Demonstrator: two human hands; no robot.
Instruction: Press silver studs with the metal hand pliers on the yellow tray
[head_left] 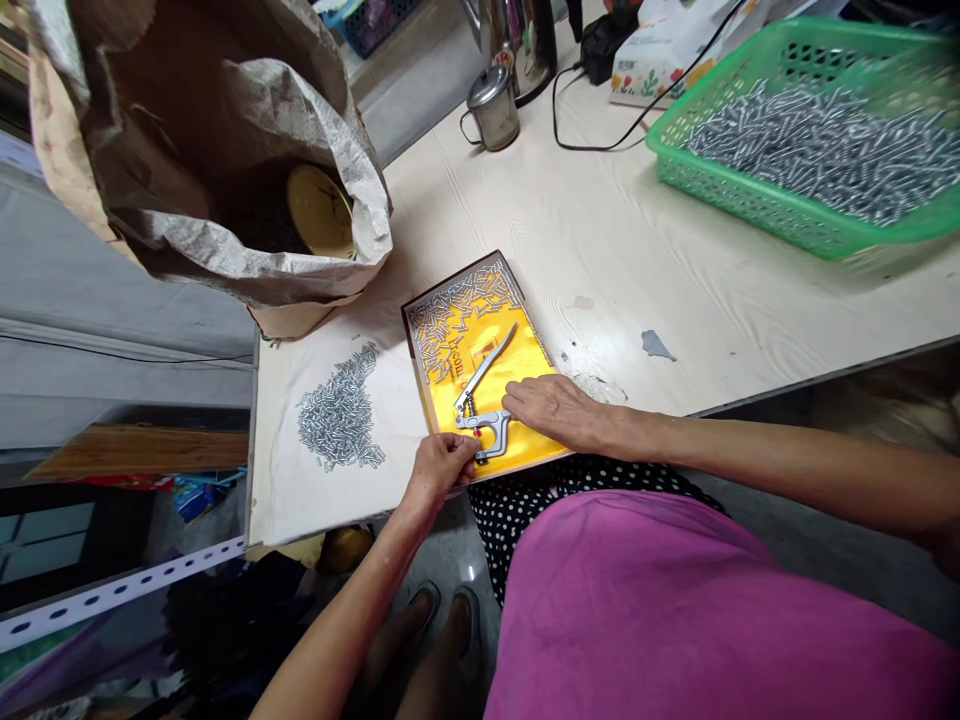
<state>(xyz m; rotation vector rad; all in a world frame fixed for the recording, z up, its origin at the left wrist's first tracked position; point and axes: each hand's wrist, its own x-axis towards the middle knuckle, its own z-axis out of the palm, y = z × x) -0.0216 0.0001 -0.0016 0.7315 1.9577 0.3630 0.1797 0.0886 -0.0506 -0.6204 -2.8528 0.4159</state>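
One plier tool [486,392] is lying in the yellow tray [525,360], its handle pointing toward the tray's far side. Left hand [439,465] is seemingly pinching its head at the tray's near edge. Right hand [555,408] is lying flat, unclenched, touching it. One pin heap [339,418] is sitting left of the tray.

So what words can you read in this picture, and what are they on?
Yellow tray: a short row of dark letters beside the metal tool, turned sideways and partly covered by small metal pieces; too blurred to read.
White box at the far end: tiny print next to flower pictures; too small to read.
Nothing else shows any writing.
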